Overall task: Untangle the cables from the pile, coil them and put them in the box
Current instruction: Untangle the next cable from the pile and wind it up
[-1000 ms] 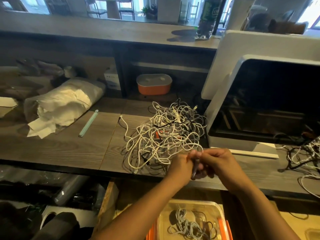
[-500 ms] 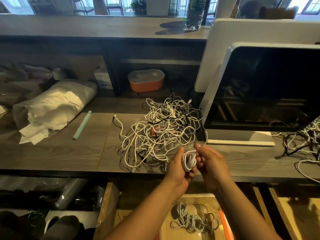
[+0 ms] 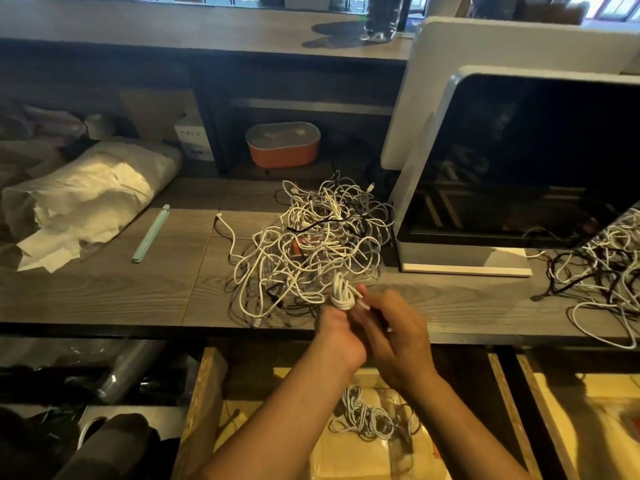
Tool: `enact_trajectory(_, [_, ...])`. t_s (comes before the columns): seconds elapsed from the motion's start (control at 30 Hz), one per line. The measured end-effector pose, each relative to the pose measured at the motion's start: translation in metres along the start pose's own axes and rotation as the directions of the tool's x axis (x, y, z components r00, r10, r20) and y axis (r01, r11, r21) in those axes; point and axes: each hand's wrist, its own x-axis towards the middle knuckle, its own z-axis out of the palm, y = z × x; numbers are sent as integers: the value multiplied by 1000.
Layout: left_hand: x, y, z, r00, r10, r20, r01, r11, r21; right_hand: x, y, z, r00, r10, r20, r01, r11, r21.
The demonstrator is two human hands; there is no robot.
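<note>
Two hands meet over the worktop's [image 3: 104, 292] near edge. The left hand [image 3: 337, 336] has its fingers curled round one small white coil [image 3: 342, 294], and the right hand [image 3: 394, 337] pinches the coil's side. One pile [image 3: 311, 244] lies just beyond. A second tangle [image 3: 602, 268] on the right is cut off. The arms half hide the box [image 3: 349, 459] below, so the cables in it are uncountable.

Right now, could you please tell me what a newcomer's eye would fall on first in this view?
The big tangled pile of white cables in the middle of the wooden desk draws the eye first. Just in front of it, the left hand and right hand hold a small white coil above the desk's near edge. To the right stands a large dark monitor, with a second tangle beside it.
</note>
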Motion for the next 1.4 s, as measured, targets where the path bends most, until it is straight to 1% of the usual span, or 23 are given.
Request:
enact_trajectory(0.07, [0,4,0,1000,5,-4,-5,999,34,2,-8,-5,993,-4,120,-13,990,141])
enact_trajectory(0.1, [-2,5,1,1000,1,-5,-1,998,61,4,-9,-9,988,27,150,-55,981,186])
enact_trajectory(0.13, [-5,5,3,1000,2,-6,-1,997,82,8,-10,-13,981,71,182,-106,975,193])
enact_trajectory(0.2, [-7,6,5,1000,16,19,-18,993,114,20,-13,-23,945,148,291,-186,977,107])
enact_trajectory(0.23, [-7,5,4,999,16,47,-23,991,131,25,-14,-28,919,170,355,-197,980,41])
enact_trajectory(0.27, [-6,5,2,998,10,64,-20,987,159,31,-14,-32,889,185,419,-188,982,-36])
enact_trajectory(0.33, [-3,3,-2,997,-6,71,-9,979,202,41,-18,-41,816,208,539,-123,974,-191])
enact_trajectory(0.4, [0,1,-3,999,-13,39,4,975,222,47,-20,-48,762,248,598,-58,946,-319])
enact_trajectory(0.47, [2,-1,-2,1000,25,6,-26,968,250,49,-21,-52,759,266,594,-30,926,-377])
enact_trajectory(0.57, [3,-1,1,991,132,-18,-121,950,287,47,-22,-54,782,228,580,14,924,-383])
enact_trajectory(0.7, [0,1,1,964,268,-8,-251,911,327,43,-21,-53,826,137,547,59,944,-325])
enact_trajectory(0.8, [-3,3,1,941,337,23,-324,880,346,40,-17,-52,868,108,484,18,968,-249])
enact_trajectory(0.87, [-5,5,2,947,320,23,-310,895,322,39,-18,-52,900,106,422,-12,976,-220])
enact_trajectory(0.9, [-6,6,2,958,286,23,-279,912,299,39,-19,-52,920,112,375,-45,982,-182])
enact_trajectory(0.97, [-6,6,3,985,169,39,-173,952,254,41,-22,-52,959,134,251,-125,991,-49])
enact_trajectory(1.0, [-7,5,4,993,109,47,-117,964,240,41,-23,-52,971,141,195,-142,990,-9])
enact_trajectory(1.03, [-7,5,3,997,61,55,-72,970,232,42,-24,-52,976,137,168,-136,991,-16])
enact_trajectory(1.1, [-7,4,4,996,9,86,-28,976,214,43,-27,-51,979,85,185,-60,989,-134])
enact_trajectory(1.17, [-9,3,6,996,10,87,-28,976,214,43,-32,-51,974,68,216,-14,970,-242])
enact_trajectory(1.27, [-12,2,10,998,46,51,-55,980,190,44,-38,-50,974,56,221,24,938,-346])
enact_trajectory(1.33, [-12,0,11,996,89,17,-91,976,199,44,-41,-49,970,64,235,29,927,-375])
enact_trajectory(1.4, [-13,-2,11,989,149,10,-148,967,207,42,-42,-48,968,68,240,24,932,-362])
